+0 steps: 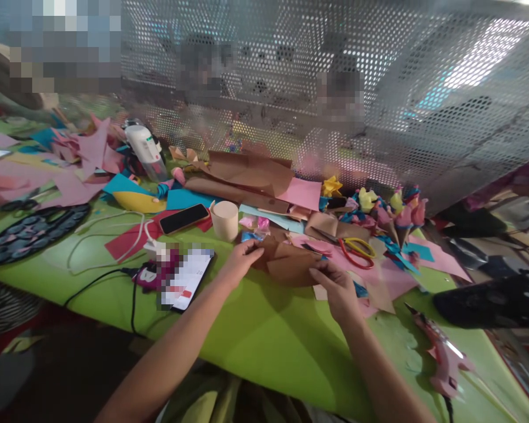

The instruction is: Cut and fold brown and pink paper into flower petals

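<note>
Between my two hands is a piece of brown paper (293, 265), held slightly above the green table. My left hand (244, 258) pinches its left edge between thumb and fingers. On the other side, my right hand (335, 285) grips the right edge in the same way. The paper looks folded or overlapped near its middle. Just beyond it lie small pink and blue bits, and scissors (357, 249) with red and yellow handles rest to the right on pink paper. A beige paper roll (225, 220) stands upright behind my left hand.
A pink glue gun (449, 358) lies at the right, near a black cylindrical object (489, 302). Two phones, a dark one (184, 218) and a lit one (189, 282), and cables occupy the left. Folded paper flowers (401, 217), a white bottle (145, 150) and a perforated metal screen (264, 88) stand behind.
</note>
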Action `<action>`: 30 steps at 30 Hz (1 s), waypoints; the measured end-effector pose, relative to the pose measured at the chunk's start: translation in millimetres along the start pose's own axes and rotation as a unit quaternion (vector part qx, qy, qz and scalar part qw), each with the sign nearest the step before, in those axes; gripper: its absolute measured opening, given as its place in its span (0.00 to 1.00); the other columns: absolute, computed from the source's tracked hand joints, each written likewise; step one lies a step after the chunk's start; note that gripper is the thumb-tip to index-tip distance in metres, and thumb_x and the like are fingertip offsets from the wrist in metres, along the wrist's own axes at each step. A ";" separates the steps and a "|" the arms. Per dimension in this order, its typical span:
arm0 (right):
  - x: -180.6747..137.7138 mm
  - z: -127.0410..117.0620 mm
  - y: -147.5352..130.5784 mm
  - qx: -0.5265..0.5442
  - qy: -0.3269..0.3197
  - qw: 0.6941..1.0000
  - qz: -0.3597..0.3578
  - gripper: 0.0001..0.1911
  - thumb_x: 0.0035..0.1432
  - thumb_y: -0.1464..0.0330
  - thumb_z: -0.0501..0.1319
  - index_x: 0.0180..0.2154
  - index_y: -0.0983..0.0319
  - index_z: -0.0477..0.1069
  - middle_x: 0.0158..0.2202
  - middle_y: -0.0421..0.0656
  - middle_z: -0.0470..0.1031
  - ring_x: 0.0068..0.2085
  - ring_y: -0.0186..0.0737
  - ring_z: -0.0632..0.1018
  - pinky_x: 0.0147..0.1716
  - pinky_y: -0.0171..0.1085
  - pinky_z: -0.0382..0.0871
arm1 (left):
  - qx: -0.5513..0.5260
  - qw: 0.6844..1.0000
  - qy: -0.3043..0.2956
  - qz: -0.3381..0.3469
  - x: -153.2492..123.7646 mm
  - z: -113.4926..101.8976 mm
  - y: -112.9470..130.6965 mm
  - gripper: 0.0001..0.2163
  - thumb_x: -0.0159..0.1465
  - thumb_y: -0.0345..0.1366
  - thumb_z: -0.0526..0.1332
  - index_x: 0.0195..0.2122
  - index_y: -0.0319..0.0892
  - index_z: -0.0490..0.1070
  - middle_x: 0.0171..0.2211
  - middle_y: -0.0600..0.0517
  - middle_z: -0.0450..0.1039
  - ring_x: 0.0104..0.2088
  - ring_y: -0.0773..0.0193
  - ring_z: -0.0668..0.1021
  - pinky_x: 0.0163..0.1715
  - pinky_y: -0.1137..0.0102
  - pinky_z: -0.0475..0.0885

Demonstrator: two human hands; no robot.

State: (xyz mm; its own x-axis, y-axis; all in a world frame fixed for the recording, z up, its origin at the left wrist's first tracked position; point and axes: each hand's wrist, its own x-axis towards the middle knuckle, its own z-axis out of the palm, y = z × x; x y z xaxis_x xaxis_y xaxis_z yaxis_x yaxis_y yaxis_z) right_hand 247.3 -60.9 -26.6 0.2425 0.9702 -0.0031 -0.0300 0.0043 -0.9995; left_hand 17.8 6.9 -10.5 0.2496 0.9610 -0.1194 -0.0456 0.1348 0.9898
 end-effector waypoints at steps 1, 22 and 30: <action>0.7 -0.5 0.8 0.013 0.012 1.000 0.002 0.15 0.44 0.57 0.72 0.27 0.58 0.73 0.27 0.40 0.73 0.31 0.41 0.71 0.32 0.38 0.63 | -0.023 1.000 0.002 -0.007 0.4 0.5 -1.3 0.13 0.56 0.42 0.66 0.38 0.41 0.75 0.38 0.49 0.79 0.40 0.55 0.79 0.42 0.64 0.72; -1.5 6.7 11.6 -0.035 -0.009 0.999 -0.006 0.15 0.44 0.55 0.73 0.28 0.60 0.78 0.27 0.41 0.75 0.30 0.39 0.71 0.30 0.36 0.63 | -0.094 0.991 -0.096 -0.027 -2.9 10.1 -2.8 0.20 0.54 0.44 0.71 0.45 0.40 0.79 0.47 0.44 0.81 0.52 0.48 0.78 0.58 0.55 0.67; -4.0 3.3 2.6 -0.068 -0.019 0.997 -0.013 0.13 0.47 0.57 0.70 0.27 0.60 0.75 0.24 0.39 0.71 0.27 0.37 0.67 0.27 0.36 0.59 | -0.057 0.998 -0.012 -0.024 -0.4 6.6 -5.9 0.16 0.55 0.44 0.68 0.41 0.41 0.79 0.45 0.48 0.81 0.51 0.50 0.78 0.55 0.58 0.68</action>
State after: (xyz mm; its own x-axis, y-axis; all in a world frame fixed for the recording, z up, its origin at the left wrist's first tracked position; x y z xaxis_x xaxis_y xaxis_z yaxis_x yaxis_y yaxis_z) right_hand 243.0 -64.0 -29.1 0.2049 0.9785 0.0220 0.1078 -0.0003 -0.9942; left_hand 24.3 4.1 -15.8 0.2781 0.9466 -0.1631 -0.1431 0.2088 0.9674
